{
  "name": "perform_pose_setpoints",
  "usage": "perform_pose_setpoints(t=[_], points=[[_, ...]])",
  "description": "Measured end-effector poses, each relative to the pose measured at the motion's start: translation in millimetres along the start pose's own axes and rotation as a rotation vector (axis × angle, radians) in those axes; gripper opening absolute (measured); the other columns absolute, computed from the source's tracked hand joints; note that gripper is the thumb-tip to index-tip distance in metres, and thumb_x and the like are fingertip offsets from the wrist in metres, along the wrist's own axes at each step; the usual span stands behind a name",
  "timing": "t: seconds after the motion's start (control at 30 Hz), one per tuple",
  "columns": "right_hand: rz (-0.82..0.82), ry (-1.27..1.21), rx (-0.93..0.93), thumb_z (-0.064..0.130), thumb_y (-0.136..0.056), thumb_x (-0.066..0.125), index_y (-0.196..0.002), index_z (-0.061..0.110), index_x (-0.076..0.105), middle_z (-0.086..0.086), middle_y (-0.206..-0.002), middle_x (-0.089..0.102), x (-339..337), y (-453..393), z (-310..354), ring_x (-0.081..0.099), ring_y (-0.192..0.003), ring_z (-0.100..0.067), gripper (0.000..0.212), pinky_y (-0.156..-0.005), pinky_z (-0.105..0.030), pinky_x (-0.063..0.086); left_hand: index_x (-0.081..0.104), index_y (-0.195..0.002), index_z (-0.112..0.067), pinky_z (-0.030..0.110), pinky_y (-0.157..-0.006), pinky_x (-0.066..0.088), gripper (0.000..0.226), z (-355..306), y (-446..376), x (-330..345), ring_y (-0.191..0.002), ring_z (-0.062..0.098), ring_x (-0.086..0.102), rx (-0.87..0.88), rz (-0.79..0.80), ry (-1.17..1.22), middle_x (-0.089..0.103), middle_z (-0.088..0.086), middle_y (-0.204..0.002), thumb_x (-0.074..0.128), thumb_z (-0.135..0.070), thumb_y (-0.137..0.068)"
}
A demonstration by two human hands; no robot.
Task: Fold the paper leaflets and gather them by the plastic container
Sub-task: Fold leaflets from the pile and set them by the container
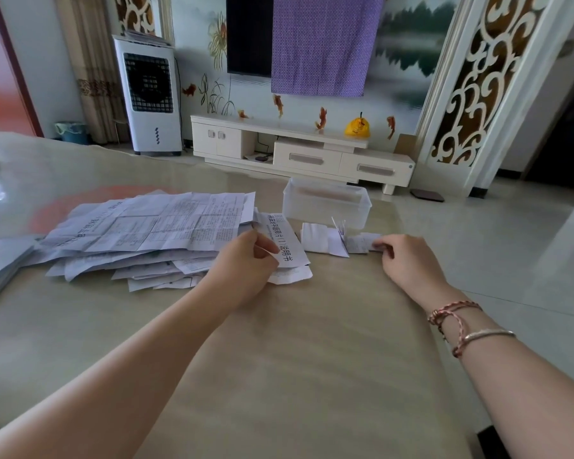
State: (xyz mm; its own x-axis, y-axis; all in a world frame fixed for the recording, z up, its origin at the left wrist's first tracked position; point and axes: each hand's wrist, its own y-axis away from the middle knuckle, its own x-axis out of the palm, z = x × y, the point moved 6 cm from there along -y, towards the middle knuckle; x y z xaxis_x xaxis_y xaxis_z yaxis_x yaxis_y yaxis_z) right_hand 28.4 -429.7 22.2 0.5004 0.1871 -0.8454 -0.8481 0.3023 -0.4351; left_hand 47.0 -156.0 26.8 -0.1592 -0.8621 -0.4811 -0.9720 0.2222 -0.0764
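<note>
We see both hands on paper at the tabletop, leaflets mid-sort.

L hand: grip clamped on a folded leaflet w/ bold print, pinched at its near edge, just R of the loose pile of unfolded leaflets. R hand: fingers curled, grip pinching a small folded leaflet lying flat. Between them sit a few folded leaflets, right in front of the clear plastic container, near its front wall. Bracelets on R wrist.
</note>
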Motion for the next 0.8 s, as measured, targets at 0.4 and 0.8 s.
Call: perform_pose_setpoints(t=[0.4, 0.8], points=[[-0.035, -0.28, 0.069, -0.001, -0.088, 0.041, -0.097, 0.019, 0.067, -0.005, -0.091, 0.068, -33.8, 10.4, 27.9, 0.039, -0.041, -0.012, 0.033, -0.042, -0.024, 0.032, 0.061, -0.096, -0.021, 0.023, -0.065, 0.043, 0.014, -6.3, 7.8, -9.7, -0.087, 0.018, 0.061, 0.016, -0.002, 0.037, 0.065, 0.0, -0.099, 0.055, -0.011, -0.089], [0.171, -0.342, -0.364, 0.012, -0.093, 0.051, -0.101, 0.016, 0.068, 0.002, -0.082, 0.067, 0.4, 18.1, 192.5, 0.043, -0.041, -0.004, 0.019, -0.045, -0.012, 0.034, 0.059, -0.099, -0.019, 0.019, -0.053, 0.041, 0.017, 16.0, 23.2, -89.4, -0.078, 0.015, 0.06, -0.048, -0.071, -0.028, 0.061, -0.004, -0.093, 0.049, -0.007, -0.09]])
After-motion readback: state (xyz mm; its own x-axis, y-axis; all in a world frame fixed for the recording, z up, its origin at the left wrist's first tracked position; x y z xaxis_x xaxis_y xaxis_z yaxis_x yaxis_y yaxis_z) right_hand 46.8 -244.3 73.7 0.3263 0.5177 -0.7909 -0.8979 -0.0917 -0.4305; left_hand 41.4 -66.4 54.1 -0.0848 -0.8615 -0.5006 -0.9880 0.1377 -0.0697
